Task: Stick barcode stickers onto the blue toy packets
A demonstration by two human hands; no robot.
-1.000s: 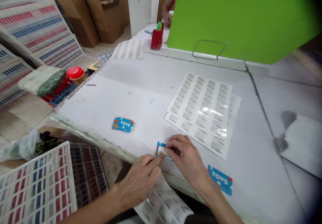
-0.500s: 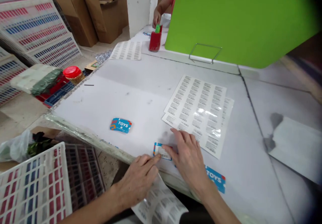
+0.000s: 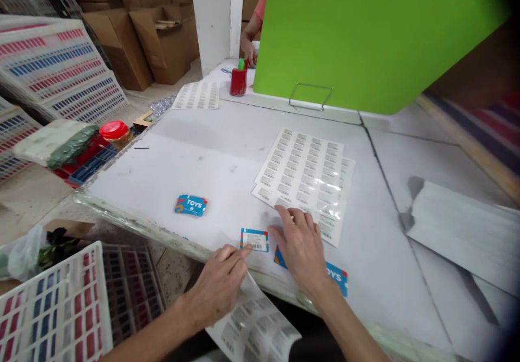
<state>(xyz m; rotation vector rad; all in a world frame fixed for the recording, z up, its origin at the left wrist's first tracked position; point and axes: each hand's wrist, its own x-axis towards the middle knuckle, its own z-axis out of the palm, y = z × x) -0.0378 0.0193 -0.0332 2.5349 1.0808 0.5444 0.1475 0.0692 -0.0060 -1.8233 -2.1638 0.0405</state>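
Note:
My left hand (image 3: 222,280) grips a curved sheet of barcode labels (image 3: 254,324) that hangs over the table's front edge. Its index finger touches the lower edge of a small blue card (image 3: 266,233), which bears a white barcode label. My right hand (image 3: 303,243) is open, fingers apart, to the right of that card. Blue "TOYS" cards (image 3: 336,278) lie partly hidden under the right hand and wrist. Farther left on the table rests a small stack of "TOYS" cards (image 3: 190,205). Beyond my right fingertips lie flat barcode label sheets (image 3: 303,161).
A green board (image 3: 365,37) with a wire stand rises at the back. Near it are a red holder (image 3: 239,82), another label sheet (image 3: 197,95) and a co-worker's arm (image 3: 249,37). White paper (image 3: 459,229) lies right. Crates (image 3: 52,308) and a red-lidded jar (image 3: 114,130) stand left.
My right thumb has lifted off the labelled card and the hand has moved slightly right of it. My left index finger stays on the card. The camera view has shifted a little.

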